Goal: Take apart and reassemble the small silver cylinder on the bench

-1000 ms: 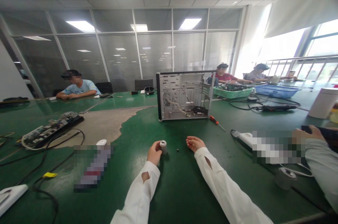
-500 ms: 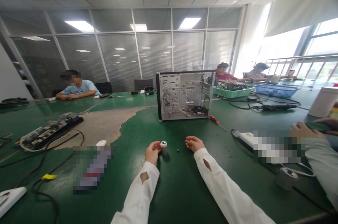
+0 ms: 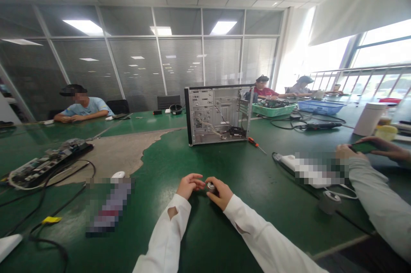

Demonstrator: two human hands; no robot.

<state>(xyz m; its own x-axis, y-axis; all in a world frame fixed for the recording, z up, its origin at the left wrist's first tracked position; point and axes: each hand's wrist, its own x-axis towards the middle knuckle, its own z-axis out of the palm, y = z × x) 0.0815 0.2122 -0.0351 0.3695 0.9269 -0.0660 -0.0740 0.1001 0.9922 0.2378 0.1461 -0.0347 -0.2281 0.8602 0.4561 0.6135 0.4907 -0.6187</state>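
Note:
Over the near middle of the green table [image 3: 180,148], my right hand [image 3: 221,193] has its thumb and fingers around a small pale grey cylinder [image 3: 211,186]. Only the cylinder's round, metallic-looking top shows, with a dark spot in it; the hand covers most of the rest. Close by on the left is my left hand [image 3: 189,186], its fingers loosely stretched towards the cylinder and holding nothing I can see. Whether those fingertips touch it I cannot tell. The tiny dark piece that lay between the hands earlier is not visible.
An open computer case [image 3: 220,114] stands ahead, an orange screwdriver [image 3: 255,144] beside it. Circuit boards [image 3: 48,161] and cables lie left. At right are a power strip [image 3: 290,163], a grey cylinder [image 3: 329,202] and another person's hands [image 3: 345,153] with a phone. Baskets [image 3: 272,111] stand behind.
The pale cylinder has gone from beside my left hand into my right hand. My right hand has come left, close to the left one. The view has turned slightly right.

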